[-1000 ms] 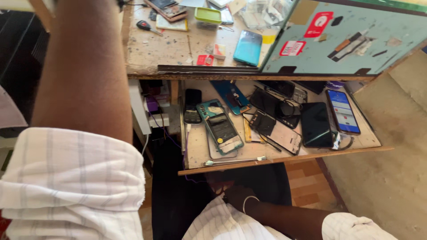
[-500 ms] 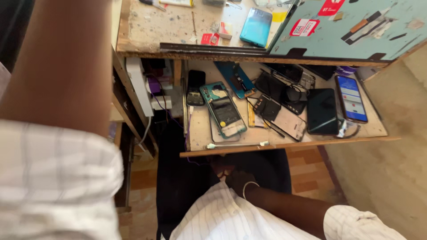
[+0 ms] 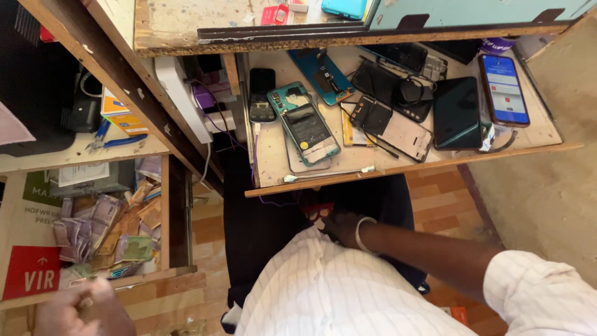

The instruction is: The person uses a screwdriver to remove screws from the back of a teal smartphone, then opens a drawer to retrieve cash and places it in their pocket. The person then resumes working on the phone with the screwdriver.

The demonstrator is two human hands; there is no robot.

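Our left hand [image 3: 78, 311] sits at the bottom edge of the view, half cut off, just in front of an open drawer [image 3: 124, 277] full of crumpled banknotes [image 3: 106, 233]. Its fingers curl in, but we cannot tell whether the grip pinches anything. Our right hand [image 3: 341, 227] lies in the lap below the pull-out shelf [image 3: 404, 168], fingers tucked against dark cloth and a scrap of red, so we cannot make out that grip either; a metal bangle [image 3: 360, 233] rings the wrist. On the shelf lie an opened teal phone [image 3: 305, 124], a lit phone [image 3: 504, 90], dark screens and a thin tool [image 3: 329, 174]. The desk [image 3: 186, 25] above is mostly out of frame.
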